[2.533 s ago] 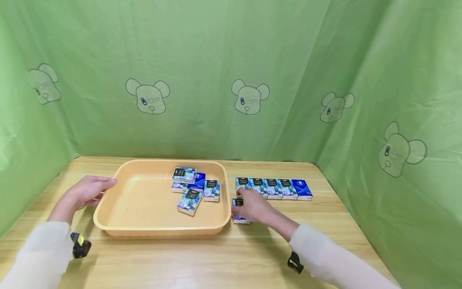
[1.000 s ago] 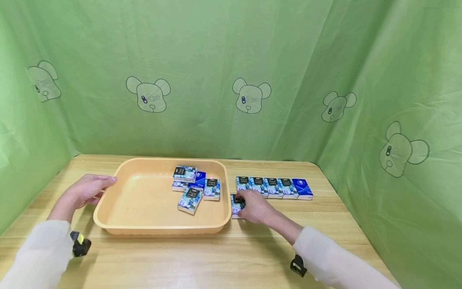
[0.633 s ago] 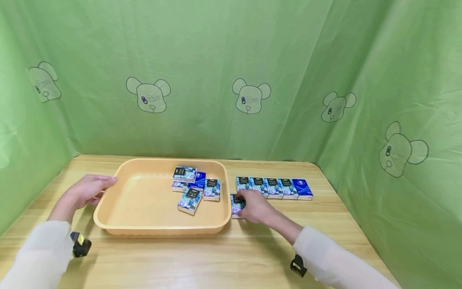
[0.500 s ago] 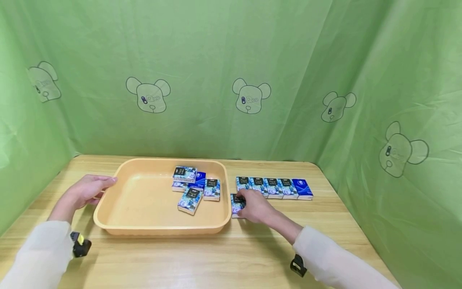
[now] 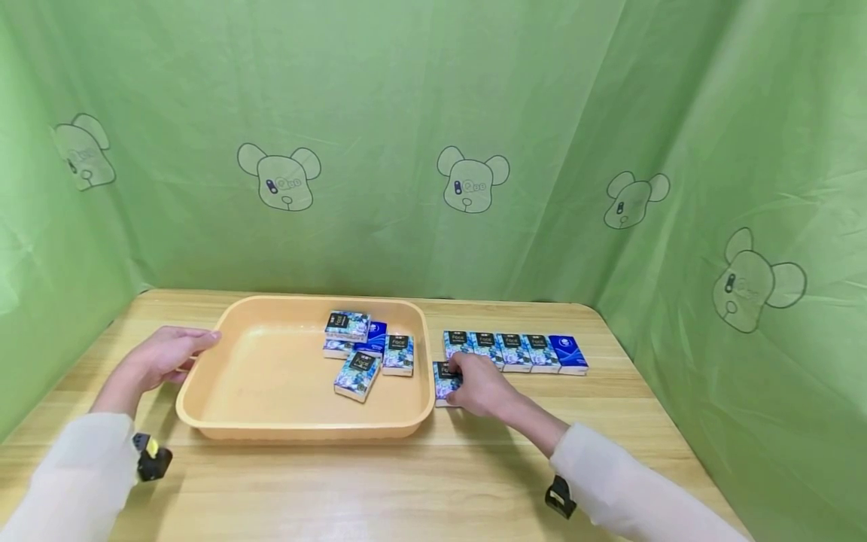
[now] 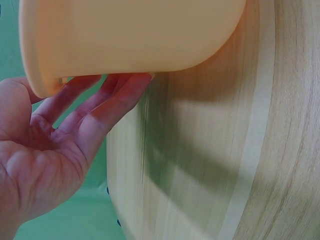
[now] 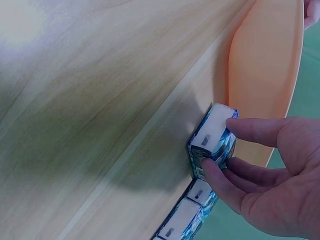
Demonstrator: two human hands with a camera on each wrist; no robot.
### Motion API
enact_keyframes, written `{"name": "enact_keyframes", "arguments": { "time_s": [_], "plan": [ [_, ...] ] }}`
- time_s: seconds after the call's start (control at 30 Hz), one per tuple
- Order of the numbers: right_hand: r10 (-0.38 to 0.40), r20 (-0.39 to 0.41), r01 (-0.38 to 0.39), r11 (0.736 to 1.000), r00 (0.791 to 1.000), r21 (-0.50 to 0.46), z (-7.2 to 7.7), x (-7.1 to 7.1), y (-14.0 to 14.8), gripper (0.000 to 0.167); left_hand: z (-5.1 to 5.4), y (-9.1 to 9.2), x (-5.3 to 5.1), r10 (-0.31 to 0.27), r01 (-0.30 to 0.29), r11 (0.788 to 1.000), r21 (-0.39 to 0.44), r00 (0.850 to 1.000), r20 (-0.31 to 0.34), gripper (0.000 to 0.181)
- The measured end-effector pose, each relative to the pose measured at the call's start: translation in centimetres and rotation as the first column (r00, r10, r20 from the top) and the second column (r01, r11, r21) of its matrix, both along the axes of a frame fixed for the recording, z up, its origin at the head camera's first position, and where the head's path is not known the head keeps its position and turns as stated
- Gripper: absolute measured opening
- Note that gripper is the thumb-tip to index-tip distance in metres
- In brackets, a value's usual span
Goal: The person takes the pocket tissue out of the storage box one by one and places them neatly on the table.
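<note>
My left hand (image 5: 162, 359) is at the left end of an orange plastic tray (image 5: 305, 430); in the left wrist view its thumb is by the rim and the fingers (image 6: 122, 97) touch the wall from below. With my right hand (image 5: 482, 388) I pinch a flower-printed tissue pack (image 5: 445, 382) that lies on the table between the tray's right wall and the hand. The right wrist view shows thumb and fingers on that pack (image 7: 210, 132), against the end of the row. Behind it runs a row of packs (image 5: 512, 352), the rightmost one plain blue (image 5: 567, 354).
Several packs lie loosely in the tray's right half, one flowered pack (image 5: 348, 324) resting on others and a tilted one (image 5: 357, 375) in front. A green curtain (image 5: 379, 241) with bear-head outlines surrounds the wooden table (image 5: 325, 489) at the back and sides.
The pack by my right hand has moved slightly away from me, closer to the row and the tray wall, with the hand following. The left hand and tray have stayed in place.
</note>
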State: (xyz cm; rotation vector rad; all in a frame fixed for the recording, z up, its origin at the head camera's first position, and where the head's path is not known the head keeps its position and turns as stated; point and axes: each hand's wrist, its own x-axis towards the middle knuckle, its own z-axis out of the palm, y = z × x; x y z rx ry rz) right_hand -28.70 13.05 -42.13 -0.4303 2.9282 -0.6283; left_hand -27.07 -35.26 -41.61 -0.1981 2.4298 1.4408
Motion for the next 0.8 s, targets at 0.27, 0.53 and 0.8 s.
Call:
{"name": "enact_keyframes", "arguments": {
  "time_s": [0.27, 0.53, 0.8],
  "plan": [
    [0.005, 0.005, -0.005, 1.000, 1.000, 0.005, 0.3, 0.0, 0.1, 0.052, 0.0, 0.0, 0.0, 0.000, 0.000, 1.000, 0.005, 1.000, 0.001, 0.073],
    [-0.005, -0.024, 0.006, 1.000, 1.000, 0.015, 1.7, -0.5, 0.5, 0.054, 0.0, 0.0, -0.1, -0.001, 0.001, 1.000, 0.005, 1.000, 0.003, 0.072],
    [-0.024, -0.060, 0.023, 1.000, 0.998, -0.016, 3.3, -1.5, 0.9, 0.040, -0.1, 0.0, 0.0, -0.001, 0.001, 1.000, 0.002, 1.000, 0.004, 0.072]
  ]
}}
